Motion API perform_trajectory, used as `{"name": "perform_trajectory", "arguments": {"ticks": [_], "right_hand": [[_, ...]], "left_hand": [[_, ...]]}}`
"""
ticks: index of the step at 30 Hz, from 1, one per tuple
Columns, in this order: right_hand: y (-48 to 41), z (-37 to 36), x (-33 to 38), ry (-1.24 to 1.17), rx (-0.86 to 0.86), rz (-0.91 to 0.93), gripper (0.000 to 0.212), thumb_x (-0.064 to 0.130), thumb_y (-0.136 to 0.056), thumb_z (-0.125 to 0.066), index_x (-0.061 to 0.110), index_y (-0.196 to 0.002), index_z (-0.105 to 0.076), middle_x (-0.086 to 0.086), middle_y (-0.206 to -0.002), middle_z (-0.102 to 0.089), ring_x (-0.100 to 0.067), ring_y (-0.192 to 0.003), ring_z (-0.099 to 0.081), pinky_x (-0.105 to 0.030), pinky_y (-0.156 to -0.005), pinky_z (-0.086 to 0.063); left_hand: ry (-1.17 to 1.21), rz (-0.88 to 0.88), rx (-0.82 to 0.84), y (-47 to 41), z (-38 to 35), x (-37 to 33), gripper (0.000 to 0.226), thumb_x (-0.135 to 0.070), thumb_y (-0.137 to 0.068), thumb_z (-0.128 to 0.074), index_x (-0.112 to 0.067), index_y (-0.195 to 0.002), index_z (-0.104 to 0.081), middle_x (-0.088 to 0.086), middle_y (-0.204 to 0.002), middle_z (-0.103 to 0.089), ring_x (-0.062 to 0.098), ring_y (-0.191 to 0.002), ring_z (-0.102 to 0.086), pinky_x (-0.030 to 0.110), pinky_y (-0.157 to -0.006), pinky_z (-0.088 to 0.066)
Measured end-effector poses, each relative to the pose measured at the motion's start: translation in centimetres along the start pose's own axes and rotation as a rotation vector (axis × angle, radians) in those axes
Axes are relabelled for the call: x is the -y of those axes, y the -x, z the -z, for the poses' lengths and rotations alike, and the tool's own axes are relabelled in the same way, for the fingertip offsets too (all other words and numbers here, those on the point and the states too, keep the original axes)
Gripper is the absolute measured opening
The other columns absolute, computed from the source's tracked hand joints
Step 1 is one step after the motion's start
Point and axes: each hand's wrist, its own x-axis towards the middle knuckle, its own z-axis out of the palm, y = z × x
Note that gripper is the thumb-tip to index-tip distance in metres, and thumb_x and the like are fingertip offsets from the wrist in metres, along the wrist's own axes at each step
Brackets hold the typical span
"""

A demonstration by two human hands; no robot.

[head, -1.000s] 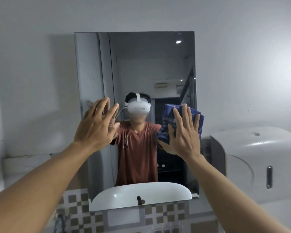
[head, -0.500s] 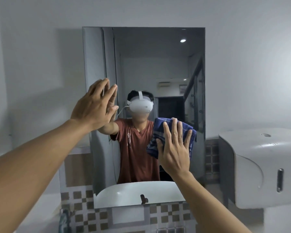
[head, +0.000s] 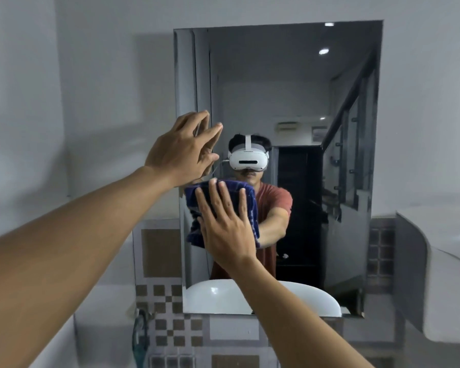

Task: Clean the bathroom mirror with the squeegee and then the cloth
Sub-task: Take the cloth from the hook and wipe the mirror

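right hand point(head: 225, 229): flat, fingers spread, pressing a dark blue cloth point(head: 197, 208) against the lower left of the mirror point(head: 303, 102) | left hand point(head: 182, 152): released, fingers extended at the mirror's left edge, just above the cloth | white sink point(head: 263, 298) reflected below | white dispenser point(head: 441, 274) on wall, right
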Motion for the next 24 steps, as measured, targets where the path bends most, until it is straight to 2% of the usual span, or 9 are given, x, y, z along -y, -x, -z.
{"name": "perform_trajectory", "arguments": {"ticks": [3, 8, 12, 18, 24], "right_hand": [[1.2, -0.9, 1.2, 0.004, 0.073, 0.143, 0.062, 0.034, -0.101, -0.033, 0.013, -0.159, -0.023, -0.015, -0.167, -0.019, -0.029, -0.156, -0.011, -0.056, -0.124, 0.005], [3.4, -1.0, 0.5, 0.024, 0.087, 0.197, 0.061, 0.033, -0.103, -0.042, 0.016, -0.159, -0.025, -0.013, -0.167, -0.018, -0.027, -0.156, -0.008, -0.055, -0.125, 0.001], [5.7, 0.4, -2.5, 0.031, 0.108, 0.098, 0.06, 0.035, -0.104, -0.039, 0.018, -0.159, -0.025, -0.011, -0.168, -0.017, -0.025, -0.156, -0.009, -0.055, -0.125, -0.005], [7.2, 3.2, -8.9, 0.124, 0.101, 0.02, 0.059, 0.04, -0.105, -0.034, 0.022, -0.16, -0.024, -0.012, -0.167, -0.015, -0.027, -0.156, -0.012, -0.054, -0.125, 0.003], [5.4, 5.7, -14.2, 0.134, 0.004, -0.119, 0.063, 0.036, -0.1, -0.047, 0.02, -0.159, -0.029, -0.013, -0.167, -0.019, -0.028, -0.155, -0.015, -0.057, -0.125, -0.006]], "left_hand": [[0.006, 0.007, -0.007, 0.0, -0.1, -0.1, 0.064, -0.043, -0.093, -0.062, -0.022, -0.151, -0.042, 0.012, -0.155, -0.035, 0.031, -0.145, -0.031, 0.054, -0.089, -0.057], [0.04, 0.06, -0.054, 1.5, -1.0, -0.9, 0.061, -0.039, -0.095, -0.06, -0.021, -0.151, -0.043, 0.014, -0.156, -0.034, 0.031, -0.145, -0.031, 0.048, -0.098, -0.054], [0.162, 0.17, -0.106, 4.4, -2.6, -2.9, 0.055, -0.034, -0.096, -0.06, -0.018, -0.147, -0.048, 0.014, -0.152, -0.039, 0.031, -0.142, -0.034, 0.047, -0.094, -0.056], [0.163, 0.174, -0.073, 6.0, -4.4, -4.7, 0.063, -0.038, -0.093, -0.063, -0.018, -0.15, -0.045, 0.018, -0.158, -0.031, 0.037, -0.146, -0.028, 0.053, -0.11, -0.043], [0.137, 0.177, -0.044, 6.1, -4.6, -4.6, 0.072, -0.043, -0.09, -0.064, -0.019, -0.153, -0.039, 0.017, -0.16, -0.025, 0.036, -0.149, -0.022, 0.055, -0.112, -0.041]]}}
